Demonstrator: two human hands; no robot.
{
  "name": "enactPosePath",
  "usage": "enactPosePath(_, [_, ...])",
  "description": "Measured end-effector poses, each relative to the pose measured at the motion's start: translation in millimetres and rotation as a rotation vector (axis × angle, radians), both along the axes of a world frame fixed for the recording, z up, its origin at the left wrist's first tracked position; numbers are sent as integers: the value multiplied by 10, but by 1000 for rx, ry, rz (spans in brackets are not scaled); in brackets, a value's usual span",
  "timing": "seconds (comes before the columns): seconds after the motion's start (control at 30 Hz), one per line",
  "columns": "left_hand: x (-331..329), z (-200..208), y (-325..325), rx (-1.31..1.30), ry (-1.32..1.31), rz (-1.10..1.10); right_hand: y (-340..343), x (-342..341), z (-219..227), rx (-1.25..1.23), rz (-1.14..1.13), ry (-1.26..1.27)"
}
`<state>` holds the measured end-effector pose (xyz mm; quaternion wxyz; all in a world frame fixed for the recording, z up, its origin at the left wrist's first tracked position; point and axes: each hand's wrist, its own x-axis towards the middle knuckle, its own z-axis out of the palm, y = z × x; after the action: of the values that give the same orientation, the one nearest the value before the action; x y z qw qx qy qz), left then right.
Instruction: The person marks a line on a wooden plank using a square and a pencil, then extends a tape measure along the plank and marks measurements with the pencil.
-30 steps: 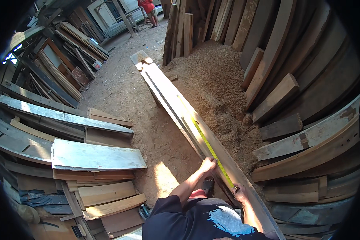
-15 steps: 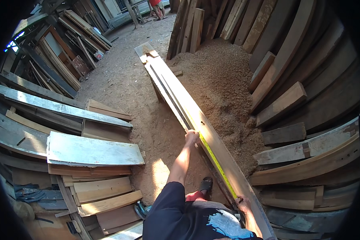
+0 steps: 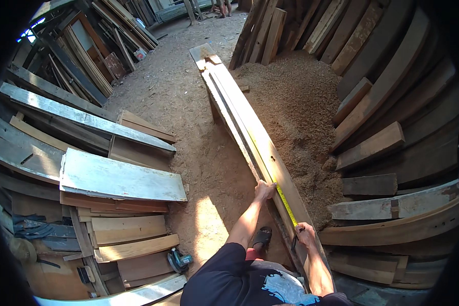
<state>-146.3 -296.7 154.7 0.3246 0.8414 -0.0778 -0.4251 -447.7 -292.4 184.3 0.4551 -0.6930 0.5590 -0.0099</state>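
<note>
In the head view, the board (image 3: 285, 178) runs from the upper middle of the frame down to the lower right of centre. The tape (image 3: 286, 205) is already drawn out and lies along it; a thin yellow line, apparently more tape, goes on above the left hand (image 3: 264, 190). That hand is curled at the board's left edge, fingertips by the tape; whether it pinches the tape or only steadies it, I cannot tell. The right hand (image 3: 306, 234), lower right of centre, is closed around the tape's lower end.

Judging by this, the measuring is under way, not finished: the tape has not been put away. Any pencil mark would be too small to see. No cut crosses the board's visible stretch, and the saw (image 3: 179, 260) sits unheld at lower left of centre.
</note>
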Motion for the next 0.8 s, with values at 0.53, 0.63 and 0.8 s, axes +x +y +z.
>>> enactPosePath(0.53, [41,70,-38,52,-104,-130,-55,180,-221,-227,32,-39])
enactPosePath(0.63, [120,29,-25,48,-39,-123,-48,274,-72,-80,-36,61])
enactPosePath(0.8, [193,131,-32,36,-197,-244,-137,381,-42,22,-66,84])
